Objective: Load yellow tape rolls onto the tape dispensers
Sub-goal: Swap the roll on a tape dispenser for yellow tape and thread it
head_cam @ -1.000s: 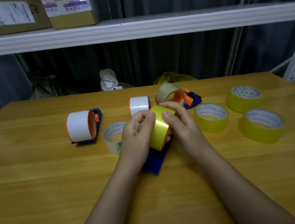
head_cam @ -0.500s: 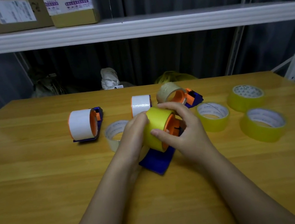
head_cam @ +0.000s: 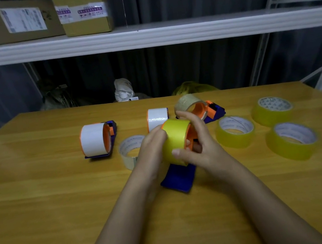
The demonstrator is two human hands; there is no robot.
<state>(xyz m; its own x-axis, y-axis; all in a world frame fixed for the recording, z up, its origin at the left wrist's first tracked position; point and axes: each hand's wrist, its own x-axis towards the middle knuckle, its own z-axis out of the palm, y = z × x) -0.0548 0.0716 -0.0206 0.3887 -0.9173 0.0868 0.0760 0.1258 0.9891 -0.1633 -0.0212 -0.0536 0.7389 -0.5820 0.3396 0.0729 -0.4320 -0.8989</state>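
Yellow tape roll (head_cam: 175,139) sits on orange hub of blue dispenser (head_cam: 179,177), mid-bench (head_cam: 41,207). Right hand (head_cam: 198,147): fingers curled round the roll. Left hand (head_cam: 152,149) presses its far side; finger posture unclear. Three spare yellow rolls (head_cam: 235,131) lie flat to the right.

A glossy yellow tape roll (head_cam: 175,139) stands on edge at frame centre, seated around the orange hub of a blue dispenser (head_cam: 179,177). Three more yellow rolls (head_cam: 235,131) (head_cam: 272,110) (head_cam: 292,140) lie flat at right
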